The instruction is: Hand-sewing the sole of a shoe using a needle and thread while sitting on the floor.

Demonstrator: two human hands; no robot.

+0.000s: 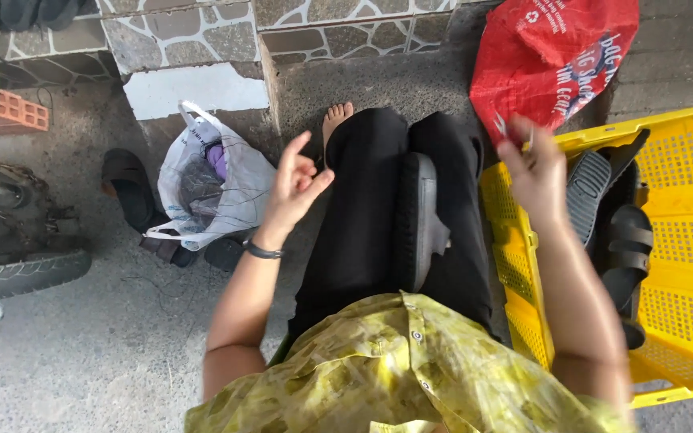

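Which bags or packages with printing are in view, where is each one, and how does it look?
Red plastic bag: top right, behind the yellow crate, crumpled, white printing.
White plastic bag: on the ground left of the legs, near the left hand, translucent, with handles, small blue printing, dark and purple contents.

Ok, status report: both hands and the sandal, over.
Left hand raised, fingers curled, empty. Right hand pinching something small. Black sandal resting on lap, untouched.

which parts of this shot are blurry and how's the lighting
Head view: the right hand and its forearm are smeared by motion blur; the left hand is sharper. Soft, even daylight, no glare; the yellow crate and sole on the lap read clearly.
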